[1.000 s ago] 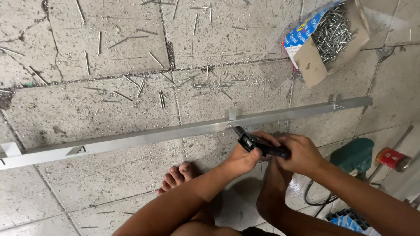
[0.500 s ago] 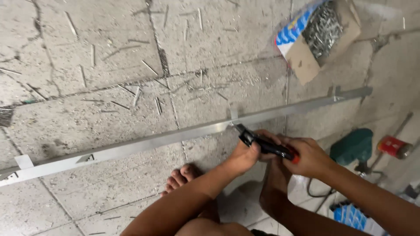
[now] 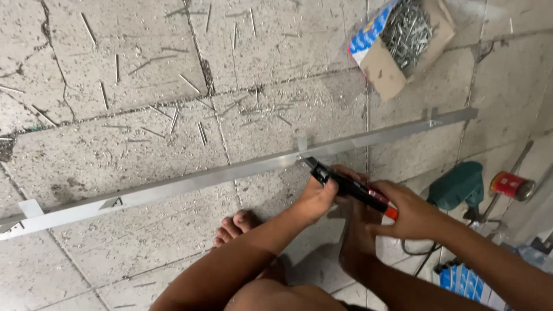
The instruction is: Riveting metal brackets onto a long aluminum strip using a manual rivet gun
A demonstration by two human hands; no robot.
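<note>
Far off to the left of the left hand (image 3: 318, 196), the long silver metal strip (image 3: 173, 187) starts at the edge of the view and runs across the grey tiled floor (image 3: 115, 144), rising a little as it goes right. Loose nails (image 3: 173, 118) lie scattered on the floor above the strip, on the far side of it from both hands. Just below and left of the left hand, a bare foot (image 3: 233, 227) rests on the floor with its toes near the strip. The left hand is curled shut around the front part of a black tool (image 3: 345, 185), and the black tip of the tool touches the strip just beside a small metal tab (image 3: 302, 144) that sticks up from it. Right beside the left hand, the right hand (image 3: 409, 216) is closed around the back end of the same tool, where a bit of red and orange shows. So both hands hold the tool, and the tool sits between them, slanting down to the right. Up above the right hand, well apart from it, an open cardboard box (image 3: 397, 52) is full of grey nails. To the right of the right hand lies a green power drill (image 3: 458, 184), and a small red can (image 3: 510, 185) lies past that.
</note>
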